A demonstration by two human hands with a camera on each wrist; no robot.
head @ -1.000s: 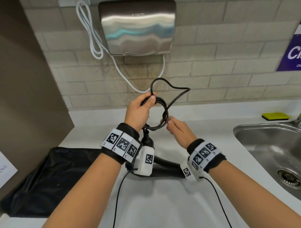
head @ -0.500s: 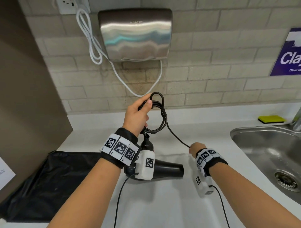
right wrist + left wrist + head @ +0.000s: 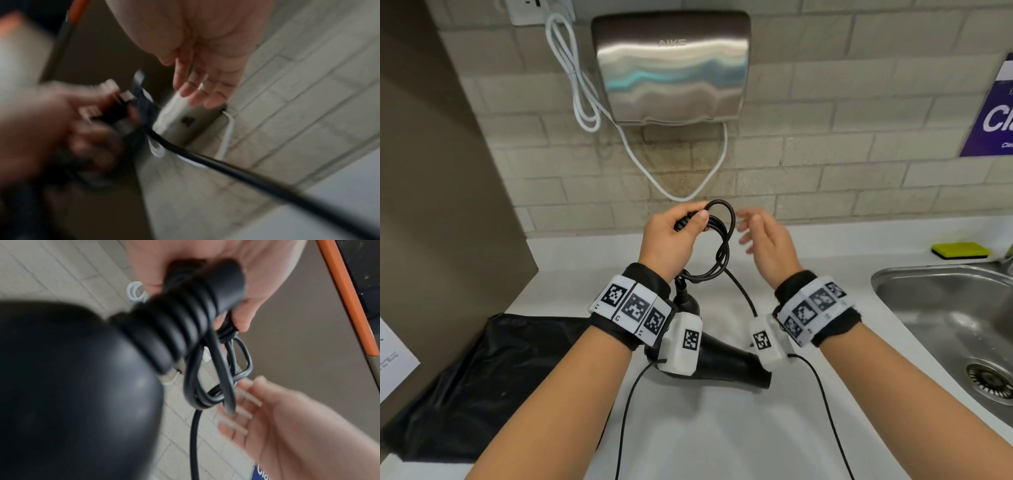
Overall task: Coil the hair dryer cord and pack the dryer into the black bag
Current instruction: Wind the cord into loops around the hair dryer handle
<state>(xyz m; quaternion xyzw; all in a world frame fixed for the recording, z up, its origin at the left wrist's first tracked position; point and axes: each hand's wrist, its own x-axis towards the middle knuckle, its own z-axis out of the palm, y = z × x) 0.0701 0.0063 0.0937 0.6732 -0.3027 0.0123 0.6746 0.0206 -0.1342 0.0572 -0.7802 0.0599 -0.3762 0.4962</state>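
The counter (image 3: 825, 308) carries a sink (image 3: 941, 308) at right and the black bag (image 3: 482, 370) lying flat at left; the hair dryer (image 3: 726, 363) lies between the forearms, partly hidden by the wrist cameras. Above it the left hand (image 3: 671, 240) grips the coiled cord (image 3: 722, 246) — loops hanging below the fist — while the right hand (image 3: 767, 243) hovers just beside, fingers spread, holding nothing.

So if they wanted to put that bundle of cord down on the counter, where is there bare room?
Bare counter lies in front of the hair dryer, between the forearms. Another bare strip runs behind the hands to the yellow sponge. It is crowded at left, where the black bag lies, and at right, by the sink.
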